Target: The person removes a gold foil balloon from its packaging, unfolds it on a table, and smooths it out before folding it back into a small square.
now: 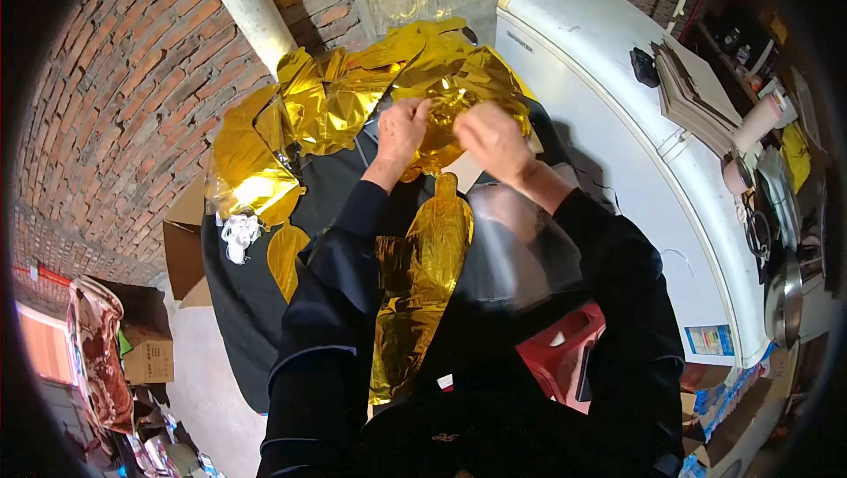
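Note:
Flat, crinkled gold foil balloons (344, 98) lie heaped along the far side of a black-covered surface (335, 182). My left hand (403, 135) is closed, its thumb and fingers pinching the edge of a gold foil balloon (441, 147). Just right of it, my right hand (494, 138) is curled closed and a little blurred; what its fingers hold is hidden. Another gold foil balloon (415, 284) stretches from below my hands toward my body. A clear plastic bag (512, 253) sits under my right forearm. White string (239, 238) lies bunched at the left.
A white refrigerator (609, 116) lies along the right side, with cardboard sheets (693, 90) on it. A brick wall (132, 81) and a pale pipe (247, 6) stand beyond the left. A cardboard box (185, 244) is by the surface's left edge. Something red (565, 346) shows near my right elbow.

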Demonstrator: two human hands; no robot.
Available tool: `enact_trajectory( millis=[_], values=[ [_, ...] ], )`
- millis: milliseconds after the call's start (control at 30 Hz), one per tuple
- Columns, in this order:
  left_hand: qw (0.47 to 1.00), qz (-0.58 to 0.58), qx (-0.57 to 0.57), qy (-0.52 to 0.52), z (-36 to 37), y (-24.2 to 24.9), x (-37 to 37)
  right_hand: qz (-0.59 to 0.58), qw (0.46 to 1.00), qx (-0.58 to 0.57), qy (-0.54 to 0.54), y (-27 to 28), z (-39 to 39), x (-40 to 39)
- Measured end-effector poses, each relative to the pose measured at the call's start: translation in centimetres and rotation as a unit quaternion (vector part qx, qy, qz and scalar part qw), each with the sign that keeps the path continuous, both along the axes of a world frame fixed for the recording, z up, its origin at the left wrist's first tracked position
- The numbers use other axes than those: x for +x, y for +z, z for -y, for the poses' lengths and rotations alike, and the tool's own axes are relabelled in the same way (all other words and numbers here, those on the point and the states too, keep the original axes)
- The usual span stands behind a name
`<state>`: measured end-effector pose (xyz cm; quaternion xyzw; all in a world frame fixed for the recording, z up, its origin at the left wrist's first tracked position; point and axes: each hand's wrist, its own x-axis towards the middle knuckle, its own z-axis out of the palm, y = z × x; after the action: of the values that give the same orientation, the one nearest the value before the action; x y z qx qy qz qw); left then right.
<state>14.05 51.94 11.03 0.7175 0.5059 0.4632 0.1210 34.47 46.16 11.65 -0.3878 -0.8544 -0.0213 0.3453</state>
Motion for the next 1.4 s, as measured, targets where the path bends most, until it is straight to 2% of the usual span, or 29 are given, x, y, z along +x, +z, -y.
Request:
enact_trajectory(
  millis=[33, 67, 133, 233, 267, 367, 400, 500, 533, 567, 633, 667, 767, 800, 833, 900, 967, 1000, 1033, 1100, 1133, 1167, 1200, 1267, 1333, 1367, 1400],
  values=[
    [1.000, 0.011, -0.004, 0.001, -0.3, 0.1, 0.1, 0.068, 0.994, -0.081, 0.038, -0.2, 0.7, 0.1],
    [0.999, 0.024, 0.022, -0.005, -0.4, 0.2, 0.2, 0.041, 0.997, -0.047, 0.035, -1.1, 0.5, -0.1],
    [1.000, 0.019, 0.003, -0.006, 0.1, 1.1, 0.6, -0.012, 0.999, 0.026, 0.030, -3.8, -0.8, -1.2],
    [1.000, 0.013, -0.007, -0.017, 0.9, 2.0, 0.7, 0.052, 0.986, 0.147, -0.061, -4.2, -3.5, -1.9],
    [1.000, 0.009, -0.009, -0.021, 1.0, 2.2, 0.6, 0.057, 0.987, 0.138, -0.068, -4.1, -4.3, -1.9],
    [1.000, 0.008, -0.018, -0.020, 1.0, 2.5, -0.2, 0.090, 0.985, -0.089, -0.113, -1.9, -5.6, -2.4],
    [1.000, 0.010, -0.022, -0.017, 1.0, 2.7, -0.5, 0.087, 0.981, -0.123, -0.119, -3.8, -7.6, -2.3],
    [0.993, 0.092, -0.060, -0.038, 0.7, 4.1, -2.2, 0.077, 0.969, -0.151, -0.178, -4.6, -8.5, -1.8],
    [0.993, 0.095, -0.025, -0.061, 0.2, 4.9, -3.3, 0.070, 0.978, -0.102, -0.166, -5.5, -9.2, -1.5],
    [0.985, 0.156, 0.041, -0.064, 0.0, 5.4, -3.7, 0.057, 0.979, -0.099, -0.168, -6.4, -9.7, -1.1],
    [0.976, 0.194, 0.046, -0.083, -0.8, 7.1, -6.6, 0.032, 0.980, -0.095, -0.171, -6.7, -9.6, -0.9],
    [0.975, 0.196, 0.085, -0.063, -0.6, 8.4, -7.9, 0.061, 0.981, -0.050, -0.177, -7.0, -9.3, -0.8],
    [0.969, 0.197, 0.151, -0.020, 1.1, 12.6, -13.1, 0.050, 0.982, -0.079, -0.164, -6.1, -9.1, -0.8],
    [0.959, 0.210, 0.188, 0.026, 1.4, 13.3, -15.1, 0.100, 0.985, -0.075, -0.118, -4.6, -9.0, -0.4],
    [0.946, 0.222, 0.225, 0.072, 1.7, 13.7, -17.4, 0.116, 0.987, -0.040, -0.102, -5.8, -10.2, 0.2],
    [0.930, 0.260, 0.233, 0.116, 2.1, 14.6, -24.4, 0.164, 0.983, 0.045, -0.063, -8.2, -12.7, 0.8],
    [0.916, 0.305, 0.168, 0.197, 7.1, 16.2, -26.4, 0.221, 0.962, 0.156, -0.024, -11.4, -16.0, 1.3],
    [0.911, 0.309, 0.201, 0.186, 9.0, 16.6, -26.0, 0.215, 0.970, 0.112, -0.014, -9.3, -14.5, 1.3],
    [0.904, 0.312, 0.233, 0.174, 10.7, 16.6, -25.6, 0.209, 0.976, 0.068, -0.004, -7.4, -13.1, 1.2],
    [0.930, 0.250, 0.190, 0.192, 13.3, 13.7, -29.2, 0.130, 0.989, -0.008, -0.076, -5.7, -11.5, 0.2],
    [0.930, 0.267, 0.177, 0.177, 15.0, 12.9, -28.1, 0.090, 0.989, -0.046, -0.112, -4.9, -11.0, -0.2],
    [0.938, 0.289, 0.136, 0.133, 16.7, 11.1, -28.7, 0.121, 0.986, -0.031, -0.108, -3.9, -10.7, -0.3],
    [0.949, 0.221, 0.113, 0.196, 18.2, 9.1, -29.4, 0.153, 0.983, -0.017, -0.105, -2.9, -10.3, -0.1],
    [0.967, 0.130, 0.130, 0.178, 21.0, 6.0, -27.7, 0.220, 0.972, 0.027, -0.082, -2.5, -10.5, 0.2],
    [0.978, 0.134, 0.047, 0.152, 24.0, 2.6, -26.1, 0.213, 0.974, 0.023, -0.068, -3.8, -11.0, -0.1],
    [0.982, 0.073, 0.024, 0.171, 25.3, 1.2, -25.4, 0.208, 0.976, 0.022, -0.063, -4.2, -11.2, -0.1],
    [0.980, 0.023, 0.069, 0.183, 25.9, 1.2, -23.4, 0.199, 0.976, 0.012, -0.086, -3.4, -9.9, -0.4]
  ],
)
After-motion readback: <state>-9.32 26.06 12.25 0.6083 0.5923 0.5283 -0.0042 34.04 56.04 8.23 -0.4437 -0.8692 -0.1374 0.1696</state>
